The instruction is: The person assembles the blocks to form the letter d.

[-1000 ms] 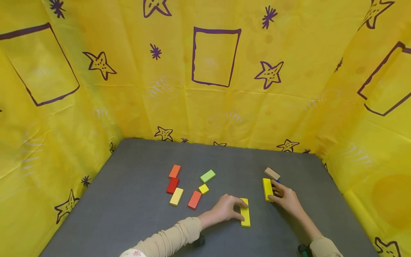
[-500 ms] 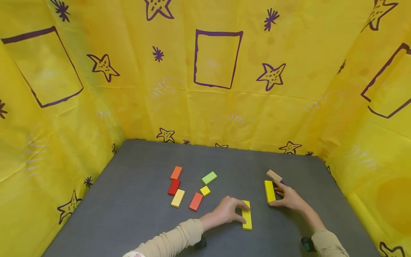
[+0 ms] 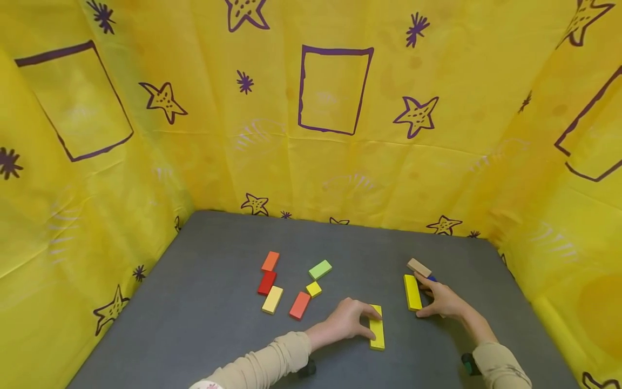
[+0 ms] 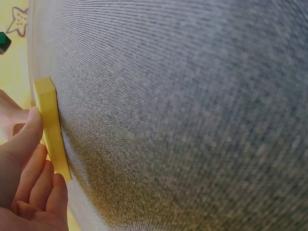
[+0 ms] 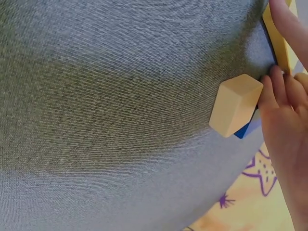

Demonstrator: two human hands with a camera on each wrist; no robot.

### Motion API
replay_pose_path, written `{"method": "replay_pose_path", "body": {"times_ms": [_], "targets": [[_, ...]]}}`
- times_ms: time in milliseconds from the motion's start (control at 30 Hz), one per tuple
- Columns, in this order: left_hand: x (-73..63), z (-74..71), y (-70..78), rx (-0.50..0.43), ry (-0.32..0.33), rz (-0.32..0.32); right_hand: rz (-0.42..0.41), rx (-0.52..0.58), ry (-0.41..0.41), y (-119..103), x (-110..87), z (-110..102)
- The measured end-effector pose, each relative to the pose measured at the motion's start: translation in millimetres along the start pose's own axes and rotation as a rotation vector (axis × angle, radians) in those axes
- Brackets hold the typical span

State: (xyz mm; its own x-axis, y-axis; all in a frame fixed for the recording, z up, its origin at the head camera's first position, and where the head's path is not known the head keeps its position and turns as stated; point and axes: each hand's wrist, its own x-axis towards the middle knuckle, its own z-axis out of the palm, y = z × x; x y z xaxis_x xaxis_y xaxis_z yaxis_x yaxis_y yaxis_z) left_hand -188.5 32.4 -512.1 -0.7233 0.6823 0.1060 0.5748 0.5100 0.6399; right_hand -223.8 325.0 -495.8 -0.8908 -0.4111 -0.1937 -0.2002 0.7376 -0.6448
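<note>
My left hand (image 3: 367, 321) grips a long yellow block (image 3: 377, 335) lying flat on the grey table (image 3: 218, 324), index finger at its far end and thumb on its left side. In the left wrist view the fingers (image 4: 26, 144) lie along that yellow block (image 4: 50, 125). My right hand (image 3: 421, 296) holds a second yellow block (image 3: 412, 292) by its ends from the right. A tan block (image 3: 419, 267) lies just beyond it. In the right wrist view my fingertips (image 5: 272, 86) touch the tan block (image 5: 236, 103), and a blue block (image 5: 245, 130) peeks out beneath.
A loose group of blocks lies left of centre: orange (image 3: 270, 261), red (image 3: 266, 282), pale yellow (image 3: 272, 299), red-orange (image 3: 299, 305), small yellow (image 3: 313, 289) and light green (image 3: 320, 269). Yellow star-printed cloth walls (image 3: 330, 151) enclose the table on three sides.
My left hand has drawn its yellow block slightly nearer to me. The right hand and its block have hardly moved. The head view has shifted a little.
</note>
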Motion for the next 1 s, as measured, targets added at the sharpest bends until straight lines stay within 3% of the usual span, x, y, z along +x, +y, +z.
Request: {"method": "replay_pose_path", "body": {"times_ms": [400,1000], "targets": [[-1.0,-1.5,0.4,-0.011,-0.001,0.010,-0.003,-0.059,0.085,2,0.8,6],[-1.7,-1.0,0.6,-0.032,-0.005,-0.009,0.014,0.045,0.184,6,-0.6,16]]}}
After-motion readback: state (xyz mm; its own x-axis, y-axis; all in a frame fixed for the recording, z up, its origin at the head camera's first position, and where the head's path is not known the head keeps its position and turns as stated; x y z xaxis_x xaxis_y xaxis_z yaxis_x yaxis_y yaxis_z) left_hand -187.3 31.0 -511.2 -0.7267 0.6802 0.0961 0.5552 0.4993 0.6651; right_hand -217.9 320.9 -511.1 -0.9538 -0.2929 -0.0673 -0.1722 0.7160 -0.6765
